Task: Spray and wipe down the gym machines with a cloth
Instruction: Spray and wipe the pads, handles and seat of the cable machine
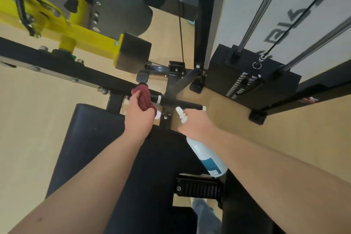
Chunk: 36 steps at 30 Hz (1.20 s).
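Observation:
My left hand (138, 114) grips a dark red cloth (142, 95) and holds it against the black handle bar (182, 103) of the gym machine, at the bar's left end. My right hand (196, 122) is wrapped around the neck of a white spray bottle (207, 155) with a blue label. Its white nozzle (180, 112) sits just below the bar's right grip. The black padded seat (89, 138) lies under both forearms.
A yellow lever arm (79, 34) and a black frame beam (57, 64) cross the upper left. The black weight stack (245, 80) with chrome guide rods (266, 5) stands at the right. A black cable (179, 15) runs down the middle. A ribbed foot plate (199, 188) sits below the seat.

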{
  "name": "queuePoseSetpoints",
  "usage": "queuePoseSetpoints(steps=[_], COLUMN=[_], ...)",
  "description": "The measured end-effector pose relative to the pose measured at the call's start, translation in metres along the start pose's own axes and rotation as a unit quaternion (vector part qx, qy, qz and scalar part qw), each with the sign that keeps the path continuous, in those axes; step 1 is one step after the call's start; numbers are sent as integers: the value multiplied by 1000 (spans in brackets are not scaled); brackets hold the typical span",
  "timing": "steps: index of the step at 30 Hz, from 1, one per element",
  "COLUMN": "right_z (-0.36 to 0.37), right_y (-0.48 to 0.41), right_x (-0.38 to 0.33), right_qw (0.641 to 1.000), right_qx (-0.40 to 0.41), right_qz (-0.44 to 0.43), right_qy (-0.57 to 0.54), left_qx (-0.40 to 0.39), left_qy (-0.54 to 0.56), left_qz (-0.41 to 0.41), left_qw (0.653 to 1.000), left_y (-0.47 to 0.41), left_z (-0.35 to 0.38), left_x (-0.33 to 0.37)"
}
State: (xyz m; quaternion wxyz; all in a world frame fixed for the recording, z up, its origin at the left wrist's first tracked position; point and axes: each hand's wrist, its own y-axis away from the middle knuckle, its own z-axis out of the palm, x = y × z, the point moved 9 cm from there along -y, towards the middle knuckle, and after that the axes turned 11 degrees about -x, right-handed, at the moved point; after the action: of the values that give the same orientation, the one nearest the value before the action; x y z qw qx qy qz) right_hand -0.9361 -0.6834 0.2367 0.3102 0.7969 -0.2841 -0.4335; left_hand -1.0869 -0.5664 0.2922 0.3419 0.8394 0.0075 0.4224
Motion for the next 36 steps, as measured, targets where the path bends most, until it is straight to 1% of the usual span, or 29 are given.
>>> queuePoseSetpoints(steps=[3, 6, 8, 10, 12, 15, 17, 19, 20, 21, 22, 23, 25, 26, 28, 29, 31, 34, 35, 36], right_z=[-6, -9, -13, -16, -18, -16, -15, -16, -17, -18, -20, -20, -21, -21, -19, -17, -16, -16, -16, -14], right_y=[-3, -3, -4, -6, -9, -12, -16, -19, -21, -22, -23, -24, -27, -27, -29, -31, -34, -35, -35, -36], right_x=[17, 34, 40, 43, 43, 46, 52, 58, 60, 61, 61, 60, 62, 63, 65, 63, 62, 68, 67, 67], right_qw=[1000, 999, 1000, 999, 999, 999, 998, 997, 996, 995, 994, 993, 994, 994, 994, 994, 994, 993, 993, 993], right_qx=[7, 4, 8, 13, 13, 1, -6, -6, -6, -7, -6, -6, -5, -4, -6, -11, -16, -2, -2, -4], right_qz=[3, 28, 30, 28, 26, 27, 39, 48, 48, 47, 41, 37, 39, 46, 42, 35, 33, 54, 44, 34], right_qy=[1, 15, 1, -17, -21, -30, -44, -62, -75, -88, -100, -109, -104, -99, -99, -101, -103, -103, -106, -111], left_qx=[-6, -16, -41, -83, -98, -88, -126, -162, -161, -145, -124, -108, -99, -92, -58, -38, -19, -45, -59, -69], left_qy=[-34, -121, -170, -183, -184, -149, -59, 38, 49, 14, -62, -153, -307, -384, -528, -566, -606, -678, -686, -686], left_qz=[27, 54, 76, 88, 95, 87, 53, 25, 25, 33, 51, 69, 91, 109, 145, 150, 143, 177, 188, 195], left_qw=[999, 991, 982, 976, 973, 981, 989, 986, 985, 989, 989, 980, 942, 912, 835, 809, 782, 712, 700, 698], left_y=[-8, -17, -26, -33, -40, -45, -49, -52, -55, -60, -64, -66, -65, -63, -60, -60, -65, -69, -69, -69], left_z=[10, 23, 36, 50, 57, 52, 55, 59, 58, 54, 49, 47, 51, 56, 67, 70, 71, 87, 93, 98], left_x=[7, 14, 20, 26, 31, 35, 28, 23, 21, 21, 22, 23, 24, 25, 29, 28, 26, 17, 15, 14])
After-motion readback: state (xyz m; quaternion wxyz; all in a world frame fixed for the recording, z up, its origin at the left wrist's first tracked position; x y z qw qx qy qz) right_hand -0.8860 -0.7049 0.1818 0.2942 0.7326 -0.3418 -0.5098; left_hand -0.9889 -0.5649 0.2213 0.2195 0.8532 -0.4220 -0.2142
